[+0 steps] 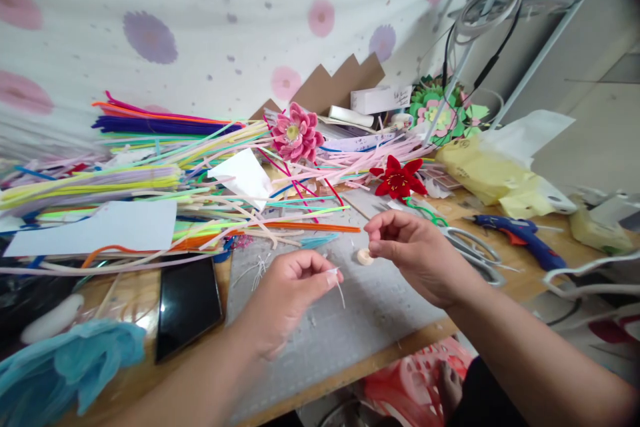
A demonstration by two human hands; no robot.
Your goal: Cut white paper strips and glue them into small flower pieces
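My left hand is closed in a pinch on a thin white stem, whose end hangs below the fingertips. To the right, my right hand has its thumb and fingers pressed together; what they hold, if anything, is too small to make out. Just beneath its fingertips lies a small cream-coloured roll, which looks like tape, on the grey cutting mat. Several thin white stems lie bunched on the mat left of my left hand.
Bundles of coloured pipe cleaners cover the back and left. A pink flower and a red flower stand behind my hands. At right are scissors and a blue glue gun; at left, a black phone.
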